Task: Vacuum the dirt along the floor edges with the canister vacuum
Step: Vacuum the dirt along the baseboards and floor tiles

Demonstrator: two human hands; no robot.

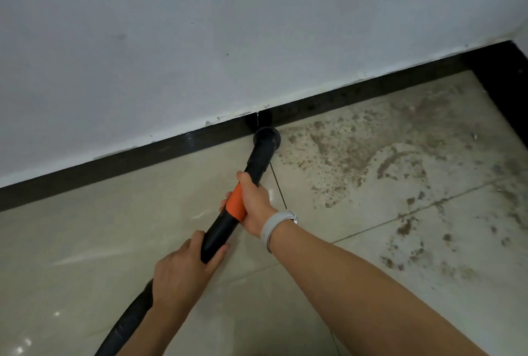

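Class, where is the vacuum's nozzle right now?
In the head view, the nozzle sits centre frame on the tiled floor, against the black baseboard, at the left edge of the dirt patch.

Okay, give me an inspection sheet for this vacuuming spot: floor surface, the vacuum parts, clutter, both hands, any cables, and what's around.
Surface: beige tiled floor; brown dirt spread over the tiles to the right of the nozzle, cleaner-looking tiles to its left.
Job's things: black vacuum wand with an orange band; round nozzle at the foot of the black baseboard; ribbed hose runs off the bottom edge. Canister not in view.
Clutter: nothing seen besides the dirt.
Grippers: left hand grips the wand's lower end; right hand grips at the orange band, grey wristband on that wrist.
Cables: nothing seen.
Surroundings: scuffed white wall; room corner at far right.
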